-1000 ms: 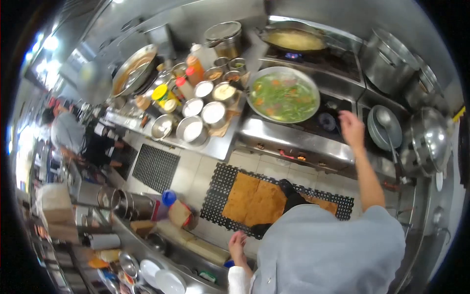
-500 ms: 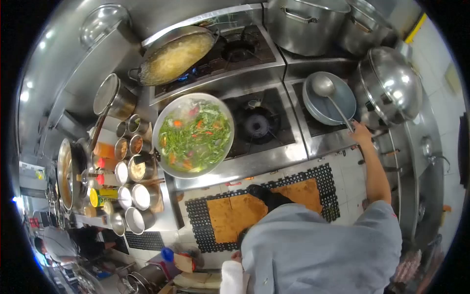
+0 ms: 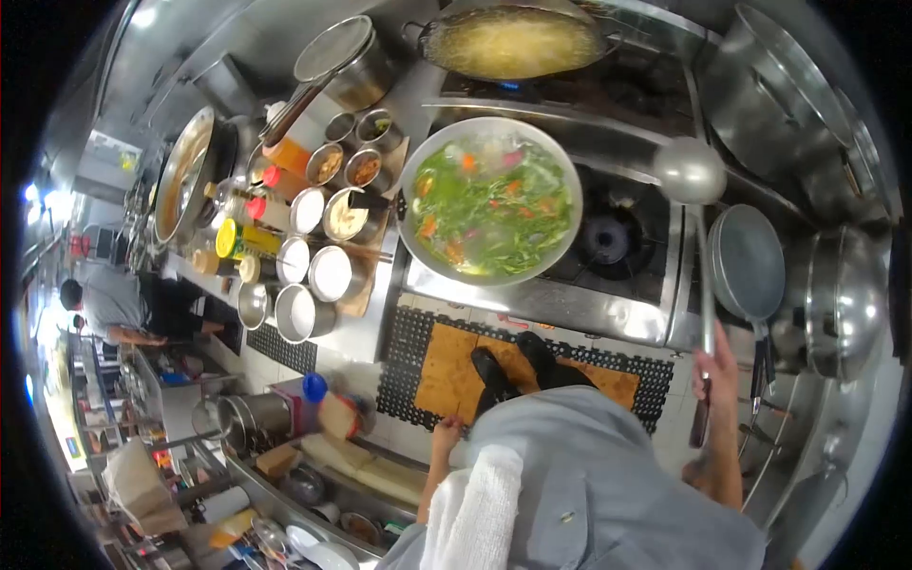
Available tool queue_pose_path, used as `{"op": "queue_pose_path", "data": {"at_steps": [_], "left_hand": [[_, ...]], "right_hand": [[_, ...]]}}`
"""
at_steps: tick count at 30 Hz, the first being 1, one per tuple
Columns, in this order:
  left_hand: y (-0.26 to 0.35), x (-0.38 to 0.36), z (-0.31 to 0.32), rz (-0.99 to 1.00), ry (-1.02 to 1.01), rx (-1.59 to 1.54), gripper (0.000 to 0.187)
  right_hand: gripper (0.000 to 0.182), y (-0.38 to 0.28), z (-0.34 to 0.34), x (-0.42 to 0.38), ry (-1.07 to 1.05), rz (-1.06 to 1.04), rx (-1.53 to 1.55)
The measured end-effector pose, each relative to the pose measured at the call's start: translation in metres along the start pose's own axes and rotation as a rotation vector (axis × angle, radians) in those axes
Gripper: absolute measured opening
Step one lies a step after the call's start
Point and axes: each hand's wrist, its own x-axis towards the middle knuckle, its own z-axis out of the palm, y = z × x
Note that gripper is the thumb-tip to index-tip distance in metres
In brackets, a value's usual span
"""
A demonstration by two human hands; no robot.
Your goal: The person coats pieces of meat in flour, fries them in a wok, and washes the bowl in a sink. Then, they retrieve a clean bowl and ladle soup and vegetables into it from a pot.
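Observation:
My right hand [image 3: 717, 370] is closed around the handle of a long ladle [image 3: 690, 171], held upright with its round bowl raised over the stove's right part. Beside the ladle are grey frying pans [image 3: 755, 261], their handles pointing toward me. At my left side, my left hand [image 3: 446, 435] hangs low over the floor mat, its fingers curled in and nothing visible in them. On the stove's front left, a wide pan [image 3: 576, 228] holds steaming broth with green leaves and orange and pink pieces. A white towel [image 3: 489, 494] lies by my left arm.
A wok [image 3: 432, 38] of bubbling yellowish liquid sits on a lit rear burner. Left of the stove, a counter carries several metal containers [image 3: 302, 313] and bottles. Large pots [image 3: 760, 85] stand at the back right. A co-worker [image 3: 114, 299] stands far left.
My right hand has lifted the ladle out of the grey pan at the right and now holds it upright. My left hand has come into fuller view. The camera view has shifted.

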Motion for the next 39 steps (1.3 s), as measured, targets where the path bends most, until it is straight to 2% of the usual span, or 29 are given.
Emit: {"op": "queue_pose_path", "data": {"at_steps": [2, 4, 6, 7, 9, 11, 12, 14, 18, 20, 21, 23, 24, 26, 30, 32, 35, 39], "left_hand": [[-0.009, 0.000, 0.003, -0.046, 0.060, 0.145, 0.021], [-0.015, -0.003, 0.004, -0.074, 0.066, 0.174, 0.020], [-0.005, -0.012, 0.004, -0.134, 0.051, 0.142, 0.019], [-0.034, 0.001, 0.004, -0.042, 0.011, -0.079, 0.021], [-0.020, -0.011, -0.001, -0.083, 0.031, -0.102, 0.021], [-0.024, -0.019, -0.008, -0.105, 0.053, -0.162, 0.025], [-0.032, -0.018, -0.010, -0.109, 0.056, -0.169, 0.025], [-0.045, -0.018, -0.012, -0.253, 0.054, -0.092, 0.029], [-0.051, -0.040, -0.009, -0.181, 0.113, -0.149, 0.020], [-0.070, -0.040, -0.009, -0.092, 0.128, -0.057, 0.015], [-0.081, -0.035, -0.009, -0.091, 0.130, -0.057, 0.015], [-0.091, -0.030, -0.009, 0.012, 0.099, -0.127, 0.016], [-0.090, -0.030, -0.009, 0.012, 0.101, -0.128, 0.016], [-0.060, -0.040, -0.011, -0.163, 0.120, -0.153, 0.014], [-0.058, -0.022, -0.014, -0.168, 0.132, -0.280, 0.017], [-0.053, -0.011, -0.020, -0.222, 0.052, -0.118, 0.020], [-0.051, 0.000, -0.023, -0.190, 0.022, -0.099, 0.019], [-0.040, -0.004, -0.019, -0.195, 0.080, -0.043, 0.019]], "right_hand": [[0.061, 0.006, 0.034, 0.007, -0.083, 0.001, -0.145], [0.058, 0.018, 0.077, 0.027, -0.168, -0.090, -0.278], [0.056, 0.033, 0.107, 0.061, -0.231, -0.186, -0.374], [0.056, 0.036, 0.122, 0.075, -0.242, -0.177, -0.406], [0.055, 0.041, 0.146, 0.104, -0.269, -0.172, -0.446], [0.054, 0.049, 0.165, 0.129, -0.244, -0.414, -0.597], [0.054, 0.051, 0.173, 0.139, -0.251, -0.415, -0.601], [0.054, 0.054, 0.185, 0.154, -0.256, -0.592, -0.596], [0.054, 0.064, 0.198, 0.175, -0.261, -0.678, -0.662], [0.055, 0.078, 0.201, 0.186, -0.249, -0.824, -0.681], [0.055, 0.069, 0.205, 0.179, -0.250, -0.825, -0.679], [0.056, 0.041, 0.216, 0.154, -0.373, -0.115, -0.489], [0.056, 0.045, 0.218, 0.153, -0.375, -0.116, -0.489], [0.057, 0.053, 0.221, 0.154, -0.406, -0.150, -0.318], [0.058, 0.033, 0.218, 0.143, -0.478, -0.084, -0.248], [0.059, 0.027, 0.209, 0.140, -0.557, 0.024, -0.125], [0.056, 0.012, 0.195, 0.130, -0.622, 0.131, -0.085], [0.055, -0.005, 0.176, 0.110, -0.663, 0.158, -0.135]]}}
